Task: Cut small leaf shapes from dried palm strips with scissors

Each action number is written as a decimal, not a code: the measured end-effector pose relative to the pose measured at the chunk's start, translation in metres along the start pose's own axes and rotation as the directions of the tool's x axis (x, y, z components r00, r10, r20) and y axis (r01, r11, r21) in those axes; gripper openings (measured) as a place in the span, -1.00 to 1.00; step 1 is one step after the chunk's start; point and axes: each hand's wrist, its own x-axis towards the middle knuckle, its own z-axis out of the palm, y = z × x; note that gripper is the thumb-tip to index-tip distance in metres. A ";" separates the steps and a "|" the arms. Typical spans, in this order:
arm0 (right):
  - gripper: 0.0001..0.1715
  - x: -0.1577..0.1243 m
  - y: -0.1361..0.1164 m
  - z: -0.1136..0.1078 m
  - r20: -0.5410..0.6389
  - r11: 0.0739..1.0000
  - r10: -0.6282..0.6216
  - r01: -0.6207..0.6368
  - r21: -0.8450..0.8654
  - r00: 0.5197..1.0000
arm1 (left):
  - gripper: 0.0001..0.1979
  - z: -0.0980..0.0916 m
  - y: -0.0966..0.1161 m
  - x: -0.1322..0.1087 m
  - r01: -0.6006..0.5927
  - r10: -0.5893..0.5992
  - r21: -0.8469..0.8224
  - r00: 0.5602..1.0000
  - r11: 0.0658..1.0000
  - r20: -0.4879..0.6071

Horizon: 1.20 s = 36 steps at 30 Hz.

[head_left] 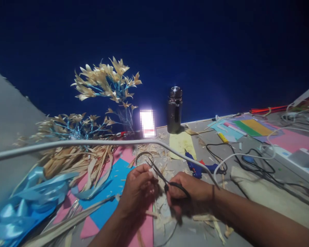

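Right grip (pixel 181 190) tight around dark scissors (pixel 162 177), left grip (pixel 140 183) together on a pale scrap (pixel 153 173).

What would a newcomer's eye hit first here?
Probably the glaring, pixelated white rectangle at the back, against the dark blue backdrop, flanked by pale flowers on blue stems to its left and a dark metallic flask to its right. Next, likely the scissors held in the right hand, close to the left hand, with a white cable arcing across the view.
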 end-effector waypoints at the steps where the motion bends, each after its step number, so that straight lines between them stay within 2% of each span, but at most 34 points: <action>1: -0.37 0.000 0.000 0.000 0.002 1.000 0.018 -0.018 -0.003 1.000 | -0.79 0.000 0.001 0.000 0.004 -0.004 0.009 1.000 1.000 -0.012; 7: -0.62 -0.003 -0.006 0.002 -0.036 0.996 0.082 -0.084 -0.038 0.996 | -0.75 0.002 0.005 -0.004 0.013 -0.012 0.040 0.999 0.999 -0.029; 11: -0.64 -0.003 -0.006 0.003 -0.057 0.995 0.074 -0.078 -0.064 0.996 | -0.73 0.001 0.006 -0.004 0.016 -0.014 0.056 0.999 0.998 -0.044; 16: -0.62 0.001 -0.004 0.001 -0.050 0.999 0.029 -0.031 -0.028 0.998 | -0.78 0.001 0.007 -0.004 -0.042 0.044 0.095 0.999 0.995 -0.025; 23: -0.64 0.002 -0.003 -0.001 -0.123 0.998 -0.068 0.069 0.005 0.990 | -0.81 0.005 0.007 -0.004 -0.013 0.013 -0.001 0.998 1.000 0.067; 30: -0.72 -0.005 -0.016 0.003 -0.089 0.989 0.021 -0.034 -0.146 0.996 | -0.77 -0.003 0.008 -0.001 0.032 -0.025 -0.047 0.988 0.998 0.152; 34: -0.73 -0.011 -0.022 0.007 -0.106 0.973 0.134 -0.151 -0.172 0.985 | -0.78 -0.006 0.008 0.001 0.054 -0.046 -0.045 0.983 0.997 0.175; 36: -0.71 -0.013 -0.023 0.007 -0.116 0.968 0.152 -0.171 -0.183 0.982 | -0.81 -0.006 0.008 0.002 0.060 -0.051 -0.045 0.983 0.997 0.178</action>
